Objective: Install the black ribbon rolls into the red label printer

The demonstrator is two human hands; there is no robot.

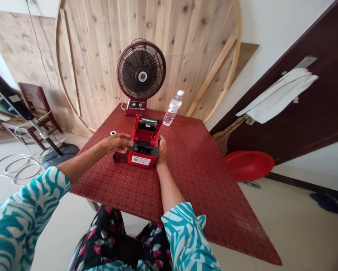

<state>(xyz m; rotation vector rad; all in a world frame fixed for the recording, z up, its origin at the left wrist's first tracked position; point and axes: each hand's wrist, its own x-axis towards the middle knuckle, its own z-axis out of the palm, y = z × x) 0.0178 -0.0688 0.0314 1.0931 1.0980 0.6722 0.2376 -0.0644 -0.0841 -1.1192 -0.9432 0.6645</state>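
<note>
A red and black label printer (143, 160) sits on the table with its lid raised, and its red inner bay shows. The label on its front is too small to read. My right hand (162, 150) is curled round the printer's right side, gripping it. On the other side, my left hand (118, 143) reaches across with its fingers stretched out, the tips touching the printer's left edge. A small dark piece (119, 157) lies under that hand, its kind unclear. Just behind the left hand is a small white ring-shaped roll (112, 133).
The red patterned table (191, 165) holds a fan (142, 75) at the back and a water bottle (173, 108) behind the printer. Beyond stands a large round wooden panel (185, 49). A red basin (249, 165) is at right; a chair (35, 109) and cable (15, 165) are at left.
</note>
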